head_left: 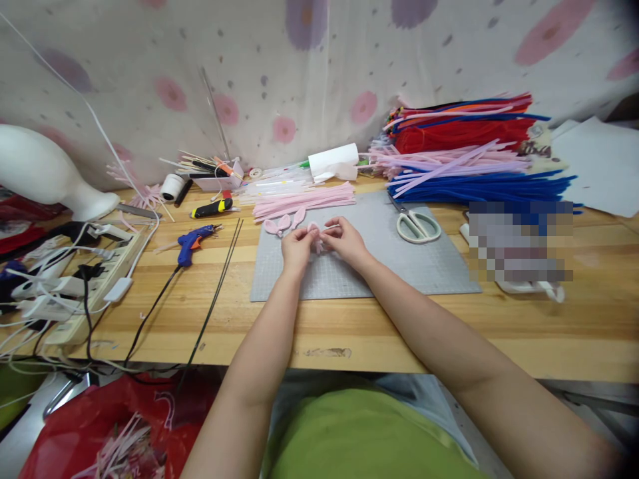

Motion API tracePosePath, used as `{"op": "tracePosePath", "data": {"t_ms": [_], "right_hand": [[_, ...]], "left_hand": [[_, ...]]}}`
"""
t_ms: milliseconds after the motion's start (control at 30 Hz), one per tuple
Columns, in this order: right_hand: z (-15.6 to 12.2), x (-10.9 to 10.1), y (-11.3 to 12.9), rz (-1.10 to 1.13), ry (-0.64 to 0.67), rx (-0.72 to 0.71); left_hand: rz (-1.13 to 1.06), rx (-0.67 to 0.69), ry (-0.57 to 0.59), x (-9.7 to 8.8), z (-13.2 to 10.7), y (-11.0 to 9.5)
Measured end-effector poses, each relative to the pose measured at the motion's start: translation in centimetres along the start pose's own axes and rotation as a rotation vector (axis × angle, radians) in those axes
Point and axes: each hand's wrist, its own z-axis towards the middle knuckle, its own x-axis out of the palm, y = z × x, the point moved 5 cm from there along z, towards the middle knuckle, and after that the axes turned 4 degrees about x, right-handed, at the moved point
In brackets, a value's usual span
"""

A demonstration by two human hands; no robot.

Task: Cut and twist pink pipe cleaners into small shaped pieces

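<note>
Hands are meeting at the middle of the workbench: the person's left hand [296, 247] and right hand [347, 241] are both pinching a small pink pipe-cleaner piece [315, 234], with fingers closed on it from either side and a short pink end sticking out toward the right. The piece is hovering just above the far part of a grey cutting mat [399, 266], and both forearms are reaching in from the near edge. Just beyond the left hand, two pink looped shapes [282, 223] are lying on the mat's far corner, and behind them a loose bundle of straight pink pipe cleaners [304, 199] is lying across the wooden table [499, 332]. White-handled scissors [418, 225] are resting on the mat to the right of the hands, apart from them. Farther right and back, tall stacks of red, pink and blue pipe cleaners [464, 153] are piling up against a flowered cloth. To the left of the mat, thin black wires [219, 279] are running across the wood, with a blue glue gun [194, 241] beside them and a black-and-yellow knife [213, 209] behind it. A power strip [84, 286] crowded with plugs is sitting at the far left edge, near a white foam form [44, 169]. Below the table, a red bag [124, 426] is holding pink scraps.
</note>
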Motion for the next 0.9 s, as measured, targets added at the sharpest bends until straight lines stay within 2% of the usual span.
{"op": "tracePosePath", "data": {"t_ms": [67, 167, 233, 333, 433, 567, 633, 800, 900], "right_hand": [[-0.1, 0.7, -0.2, 0.097, 0.102, 0.059], [-0.5, 1.6, 0.0, 0.097, 0.241, 0.078], [-0.6, 1.7, 0.1, 0.072, 0.246, 0.062], [-0.3, 1.1, 0.2, -0.002, 0.166, -0.004], [0.0, 0.5, 0.1, -0.098, 0.134, -0.067], [0.2, 0.2, 0.1, -0.195, 0.101, -0.113], [0.1, 0.3, 0.0, -0.200, 0.101, -0.095], [-0.2, 0.7, 0.3, -0.115, 0.114, 0.041], [-0.5, 0.9, 0.5, -0.002, 0.098, 0.120]], "left_hand": [[-0.166, -0.032, -0.036, -0.1, 0.2, 0.3], [-0.278, -0.086, -0.025, -0.1, 0.3, 0.3], [-0.305, -0.140, 0.014, -0.1, 0.3, 0.2], [-0.277, -0.151, 0.011, -0.7, 0.4, -0.1], [-0.179, -0.102, 0.006, -1.1, 0.6, -0.2], [-0.066, -0.063, 0.116, -0.5, 0.5, 0.2], [-0.007, -0.002, 0.124, -0.3, 0.4, 0.1], [0.240, 0.232, 0.007, -0.7, -0.1, -1.6], [0.289, 0.287, -0.031, -0.8, -0.4, -2.2]]}}
